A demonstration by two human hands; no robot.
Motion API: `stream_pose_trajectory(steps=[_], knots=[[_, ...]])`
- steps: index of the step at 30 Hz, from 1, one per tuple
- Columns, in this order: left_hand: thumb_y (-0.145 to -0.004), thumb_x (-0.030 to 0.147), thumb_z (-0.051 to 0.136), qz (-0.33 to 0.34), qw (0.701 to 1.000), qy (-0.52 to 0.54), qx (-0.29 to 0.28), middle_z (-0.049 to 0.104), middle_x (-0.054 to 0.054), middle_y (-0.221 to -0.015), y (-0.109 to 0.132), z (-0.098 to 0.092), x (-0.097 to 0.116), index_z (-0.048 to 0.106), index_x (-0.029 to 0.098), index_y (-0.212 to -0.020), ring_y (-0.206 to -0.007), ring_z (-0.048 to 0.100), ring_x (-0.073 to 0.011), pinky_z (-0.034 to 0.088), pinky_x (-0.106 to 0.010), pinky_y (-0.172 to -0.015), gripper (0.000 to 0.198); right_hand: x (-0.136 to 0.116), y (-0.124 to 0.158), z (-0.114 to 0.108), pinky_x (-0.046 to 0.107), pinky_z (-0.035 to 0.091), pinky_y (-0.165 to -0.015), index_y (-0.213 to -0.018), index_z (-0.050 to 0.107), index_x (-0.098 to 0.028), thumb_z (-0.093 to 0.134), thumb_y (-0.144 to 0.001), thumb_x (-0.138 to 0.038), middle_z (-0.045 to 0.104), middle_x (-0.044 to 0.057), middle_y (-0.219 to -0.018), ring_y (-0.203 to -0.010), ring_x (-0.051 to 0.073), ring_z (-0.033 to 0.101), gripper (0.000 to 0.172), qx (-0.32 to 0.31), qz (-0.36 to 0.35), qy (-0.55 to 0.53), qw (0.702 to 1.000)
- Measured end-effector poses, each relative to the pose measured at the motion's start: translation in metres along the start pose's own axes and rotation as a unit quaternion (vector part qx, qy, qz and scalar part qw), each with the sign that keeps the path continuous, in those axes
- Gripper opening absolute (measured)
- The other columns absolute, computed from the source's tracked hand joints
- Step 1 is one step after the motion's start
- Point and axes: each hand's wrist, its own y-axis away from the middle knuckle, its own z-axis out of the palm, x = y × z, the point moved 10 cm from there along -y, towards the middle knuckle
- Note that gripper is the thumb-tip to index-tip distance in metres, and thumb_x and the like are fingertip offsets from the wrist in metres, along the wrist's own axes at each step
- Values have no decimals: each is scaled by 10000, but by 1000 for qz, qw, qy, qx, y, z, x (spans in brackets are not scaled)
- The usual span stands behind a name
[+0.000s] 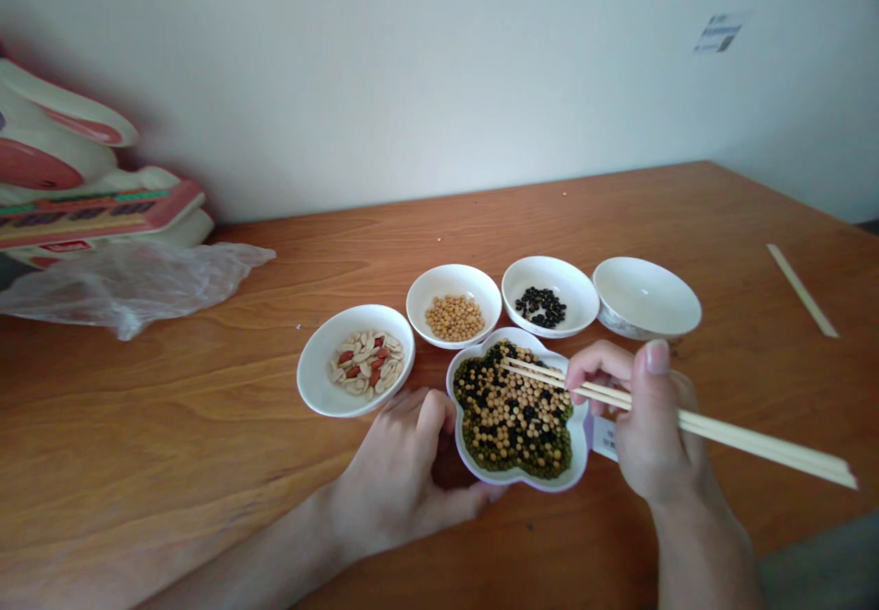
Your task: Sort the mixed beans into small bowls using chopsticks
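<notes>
A flower-shaped bowl (582, 473) with a pale purple outside holds mixed green, black and yellow beans. My left hand (398, 463) steadies it from the left, fingers bent against its side and thumb along the near edge. Between the fingers of my right hand (652, 427) is a pair of chopsticks (755, 445), their tips among the beans near the far side of the bowl. Whether a bean is pinched between the tips, I cannot tell. Behind stand a white bowl of yellow soybeans (454, 319) and one of black beans (542, 306). Peanuts (367, 363) fill another white bowl at left.
A fourth white bowl (645, 294) stands at the right of the row. Farther right lies a pale stick (802, 289). A rabbit-shaped toy keyboard (89, 207) and a crumpled clear plastic bag (151, 285) occupy the left. The wall borders the wooden table (171, 445) behind.
</notes>
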Motion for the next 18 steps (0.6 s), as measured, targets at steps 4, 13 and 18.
stream_pose_trajectory(steps=[4, 13, 18], knots=[[-780, 509, 907, -3, 1000, -1, -1, 754, -5, -857, 0, -1, 1, 509, 265, -949, -714, 727, -224, 539, -338, -628, 496, -1, 0, 0, 285, 377, -476, -683, 706, -220, 190, -1116, -678, 622, 30, -587, -522, 146, 518, 815, 3, 5, 4, 1000], [-766, 513, 919, 16, 1000, -10, 16, 719, 17, -802, 0, -4, 3, 498, 270, -931, -671, 698, -212, 510, -325, -592, 514, -7, 0, -6, 276, 397, -473, -671, 743, -221, 246, -1122, -667, 639, 37, -569, -511, 142, 532, 806, 44, -4, 16, 999], [-774, 511, 914, 12, 1000, -5, 8, 730, 8, -823, -1, -3, 2, 497, 267, -936, -688, 710, -217, 526, -331, -610, 509, -10, 1, -9, 283, 389, -471, -642, 739, -219, 248, -1114, -682, 615, 38, -538, -498, 146, 539, 824, 61, 2, 11, 998]])
